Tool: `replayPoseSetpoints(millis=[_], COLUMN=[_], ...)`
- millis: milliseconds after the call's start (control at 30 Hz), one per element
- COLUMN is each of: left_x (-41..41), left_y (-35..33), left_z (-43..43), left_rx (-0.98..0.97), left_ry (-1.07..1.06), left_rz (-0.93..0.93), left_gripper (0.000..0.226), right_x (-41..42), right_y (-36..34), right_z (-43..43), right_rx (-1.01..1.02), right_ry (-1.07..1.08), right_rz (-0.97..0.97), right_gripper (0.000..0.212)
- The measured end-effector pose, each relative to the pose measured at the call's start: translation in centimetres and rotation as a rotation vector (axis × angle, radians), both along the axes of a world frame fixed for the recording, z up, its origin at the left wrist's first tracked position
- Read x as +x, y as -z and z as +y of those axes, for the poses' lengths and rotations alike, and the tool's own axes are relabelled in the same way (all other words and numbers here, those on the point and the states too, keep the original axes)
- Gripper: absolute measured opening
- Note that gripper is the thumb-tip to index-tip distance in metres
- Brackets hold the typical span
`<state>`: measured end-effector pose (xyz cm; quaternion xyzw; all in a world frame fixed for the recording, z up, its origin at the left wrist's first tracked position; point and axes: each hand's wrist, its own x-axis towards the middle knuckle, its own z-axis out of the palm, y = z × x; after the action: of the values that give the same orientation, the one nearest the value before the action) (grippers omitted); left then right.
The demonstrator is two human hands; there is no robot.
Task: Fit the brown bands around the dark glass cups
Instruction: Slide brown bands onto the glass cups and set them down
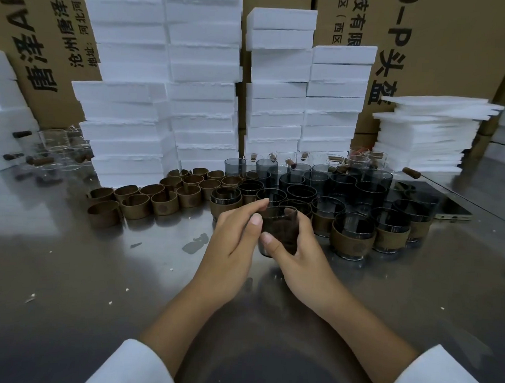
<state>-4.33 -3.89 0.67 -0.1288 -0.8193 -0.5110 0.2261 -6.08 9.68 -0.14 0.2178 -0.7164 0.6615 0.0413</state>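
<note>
Shiny steel tabletop w/ white foam block stacks & printed cardboard cartons behind.

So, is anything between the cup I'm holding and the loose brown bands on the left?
Nothing visible. Your left hand and right hand hold the dark cup; only bare table separates it from the loose bands.

Beyond the counter's far edge, the left carton carries sideways black print: "唐泽AH", "沧州唐泽" and "地址:". The middle carton shows "技有限" and "(西区". The right carton reads "P头盔".
</note>
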Motion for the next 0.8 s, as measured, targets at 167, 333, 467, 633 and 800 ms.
replayPoseSetpoints(millis=[167, 333, 467, 633, 800], left_x=[-0.3, -0.5, 0.0, 0.3, 0.3], left_y=[0.0, -0.6, -0.8, -1.0, -0.9], left_z=[-0.1, 0.0, 0.4, 0.8, 0.8], left_rx=[0.075, 0.092, -0.037, -0.076, -0.050], left_ry=[0.021, 0.039, 0.054, 0.049, 0.044], left_rz=[-0.031, -0.032, 0.053, 0.128, 0.163], left_gripper=[0.041, 0.039, 0.038, 0.034, 0.030], right_x=[0.2, 0.3, 0.4, 0.3, 0.1], right_y=[0.1, 0.1, 0.1, -0.2, -0.2], right_z=[-0.2, -0.2, -0.5, -0.4, -0.3], right_rx=[0.089, 0.142, 0.184, 0.170, 0.139], right_ry=[-0.027, -0.044, -0.041, -0.022, 0.044], right_rz=[0.016, 0.039, 0.042, 0.026, 0.047], right_gripper=[0.043, 0.047, 0.048, 0.060, 0.036])
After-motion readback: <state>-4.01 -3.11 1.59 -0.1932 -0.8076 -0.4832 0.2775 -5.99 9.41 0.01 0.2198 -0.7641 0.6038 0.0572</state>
